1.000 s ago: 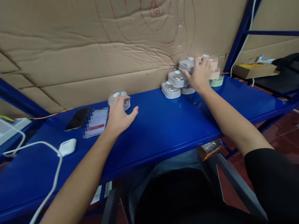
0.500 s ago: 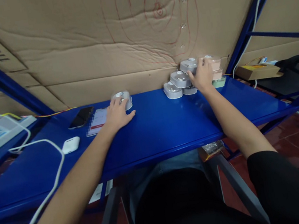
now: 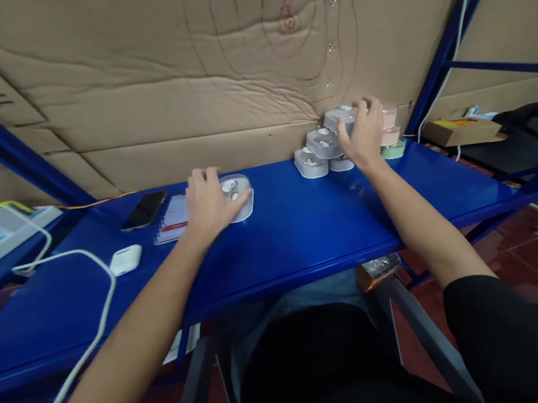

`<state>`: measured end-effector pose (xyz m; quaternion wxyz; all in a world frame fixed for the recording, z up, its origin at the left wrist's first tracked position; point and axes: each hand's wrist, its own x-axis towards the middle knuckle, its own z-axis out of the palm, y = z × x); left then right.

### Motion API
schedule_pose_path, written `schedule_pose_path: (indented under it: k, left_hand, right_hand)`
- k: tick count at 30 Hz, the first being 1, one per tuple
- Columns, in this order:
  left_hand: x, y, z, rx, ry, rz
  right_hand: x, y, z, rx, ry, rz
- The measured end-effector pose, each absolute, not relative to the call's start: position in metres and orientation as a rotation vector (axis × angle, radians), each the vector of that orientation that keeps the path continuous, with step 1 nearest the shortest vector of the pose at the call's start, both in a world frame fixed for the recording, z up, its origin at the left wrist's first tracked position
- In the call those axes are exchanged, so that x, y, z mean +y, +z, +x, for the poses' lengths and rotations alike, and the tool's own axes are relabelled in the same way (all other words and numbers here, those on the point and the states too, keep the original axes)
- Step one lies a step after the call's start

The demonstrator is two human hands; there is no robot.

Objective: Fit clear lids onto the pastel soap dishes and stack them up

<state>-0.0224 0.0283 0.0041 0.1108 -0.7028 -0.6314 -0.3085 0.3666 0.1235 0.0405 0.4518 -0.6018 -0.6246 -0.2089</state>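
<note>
My left hand (image 3: 209, 200) is closed on a clear plastic case (image 3: 234, 186) with a round white part inside. Its thumb lies across the near right of the case, while the bent fingers are at the left. At the right, my right hand (image 3: 365, 128) grips the top grey clear case (image 3: 339, 118) of a pile, thumb at the front. That case rests on another grey case (image 3: 325, 142) and still lower ones. Pink cases (image 3: 388, 117) and a green case (image 3: 393, 149) stand stacked just beyond the hand, partly hidden by it.
A black phone (image 3: 145, 210), a pale sheet or screen (image 3: 174, 219) and a white earbud case (image 3: 126, 260) lie on the blue table (image 3: 295, 238), left of my left hand. A white cable (image 3: 105, 307) runs over the left side. Cardboard (image 3: 144, 112) stands behind.
The case at my left hand has shifted right and nearer, and shows larger. My left fingers have slid to its left side. My right hand has barely moved; its fingertips sit slightly higher.
</note>
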Motion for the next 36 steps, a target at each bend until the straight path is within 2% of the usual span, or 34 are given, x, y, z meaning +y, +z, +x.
schedule_pose_path:
  k: [4,7,11,16,22,28,33,36]
  left_hand:
    - [0.025,-0.002,-0.017,-2.064,-0.725,-2.160]
    - [0.024,-0.003,-0.017,-1.901,-0.782,-2.454]
    - [0.022,-0.002,-0.017,-1.487,-0.886,-2.883]
    - [0.020,-0.009,-0.014,-1.471,-0.975,-3.038]
    - [0.016,-0.018,-0.002,-1.542,-1.009,-3.059]
    - [0.019,-0.015,-0.006,-1.478,-1.035,-3.043]
    - [0.022,-0.007,-0.019,-1.449,-0.863,-2.953]
    - [0.025,-0.006,-0.022,-1.408,-0.818,-2.979]
  right_hand:
    - [0.110,0.040,0.345,-1.676,-0.517,-1.278]
    - [0.091,0.041,0.322,-1.847,-0.416,-1.164]
    - [0.062,0.040,0.294,-2.249,-0.020,-0.935]
    - [0.047,0.027,0.273,-2.584,0.336,-0.693]
    - [0.040,0.015,0.260,-2.680,0.347,-0.729]
    - [0.045,0.028,0.270,-2.579,0.307,-0.742]
    - [0.062,0.041,0.298,-2.498,0.173,-1.077]
    - [0.071,0.040,0.309,-2.553,0.240,-1.319]
